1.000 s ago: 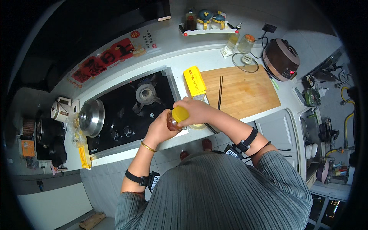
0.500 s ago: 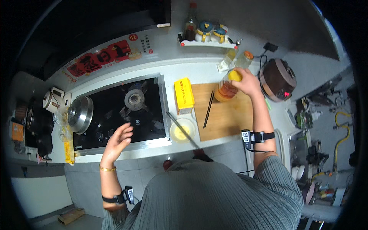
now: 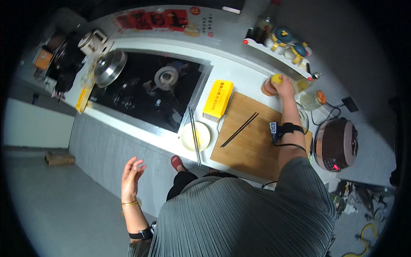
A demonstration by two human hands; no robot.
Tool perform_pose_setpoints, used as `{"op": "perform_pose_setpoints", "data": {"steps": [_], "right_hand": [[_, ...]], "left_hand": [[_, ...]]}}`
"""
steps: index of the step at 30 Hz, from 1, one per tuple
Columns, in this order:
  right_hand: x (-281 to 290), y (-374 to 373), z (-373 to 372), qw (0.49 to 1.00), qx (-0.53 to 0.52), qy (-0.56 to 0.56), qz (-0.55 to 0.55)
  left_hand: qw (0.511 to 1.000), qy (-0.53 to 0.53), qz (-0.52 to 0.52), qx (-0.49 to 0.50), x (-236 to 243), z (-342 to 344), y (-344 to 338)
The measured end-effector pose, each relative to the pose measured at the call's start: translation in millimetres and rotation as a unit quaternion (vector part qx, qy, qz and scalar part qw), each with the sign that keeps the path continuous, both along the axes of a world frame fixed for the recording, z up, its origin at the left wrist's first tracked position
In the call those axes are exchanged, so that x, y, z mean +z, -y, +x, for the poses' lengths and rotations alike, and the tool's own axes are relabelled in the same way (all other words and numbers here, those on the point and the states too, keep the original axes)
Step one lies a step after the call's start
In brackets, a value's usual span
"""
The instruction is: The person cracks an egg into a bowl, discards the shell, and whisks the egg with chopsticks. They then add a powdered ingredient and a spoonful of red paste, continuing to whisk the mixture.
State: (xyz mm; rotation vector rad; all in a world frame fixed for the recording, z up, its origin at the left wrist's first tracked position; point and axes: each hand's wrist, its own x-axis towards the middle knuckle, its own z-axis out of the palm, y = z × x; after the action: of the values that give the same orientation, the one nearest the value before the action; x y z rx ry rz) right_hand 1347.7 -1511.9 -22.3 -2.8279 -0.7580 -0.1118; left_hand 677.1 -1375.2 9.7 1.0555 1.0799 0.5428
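At the back of the counter, my right hand (image 3: 284, 87) has its fingers closed on the yellow lid of a clear jar (image 3: 268, 89) with reddish-orange contents. My left hand (image 3: 131, 182) hangs over the floor in front of the counter, fingers apart and holding nothing. Between the two hands lies a wooden cutting board (image 3: 261, 147) with a pair of dark chopsticks (image 3: 239, 130) on it. A pale bowl (image 3: 205, 140) with something yellow inside stands left of the board, and another pair of dark chopsticks (image 3: 195, 139) rests across it. Behind the bowl is a yellow box (image 3: 219, 96).
A black gas stove (image 3: 141, 100) fills the left counter, with a metal pot lid (image 3: 110, 68) at its far left. Right of the board stand a brown electric cooker (image 3: 336, 143) and a glass jar with an orange cap (image 3: 314, 100). A wall shelf (image 3: 278, 58) holds condiment pots.
My right hand has carried the jar from over the cutting board to the back of the counter. My left hand has moved away from the stove's edge. The view has turned and shifted.
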Motion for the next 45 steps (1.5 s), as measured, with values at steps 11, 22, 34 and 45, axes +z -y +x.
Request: {"op": "perform_pose_setpoints", "data": {"steps": [11,22,34,45], "right_hand": [[16.7,-4.2,-243.3,0.773,0.548,-0.225,0.226],[-51.4,-53.8,-340.5,0.719,0.690,-0.081,-0.039],[-4.9,19.2,-296.3,0.739,0.285,-0.520,0.319],[-50.9,20.9,-296.8,0.736,0.197,-0.581,0.286]], "left_hand": [[1.000,-0.009,-0.002,-0.017,-33.9,51.4,-9.9],[0.971,-0.072,-0.040,-0.224,-85.5,128.1,-57.5],[0.953,0.008,-0.172,-0.251,-124.7,161.9,-29.8],[0.919,0.091,-0.257,-0.285,-119.4,162.9,-39.9]]}}
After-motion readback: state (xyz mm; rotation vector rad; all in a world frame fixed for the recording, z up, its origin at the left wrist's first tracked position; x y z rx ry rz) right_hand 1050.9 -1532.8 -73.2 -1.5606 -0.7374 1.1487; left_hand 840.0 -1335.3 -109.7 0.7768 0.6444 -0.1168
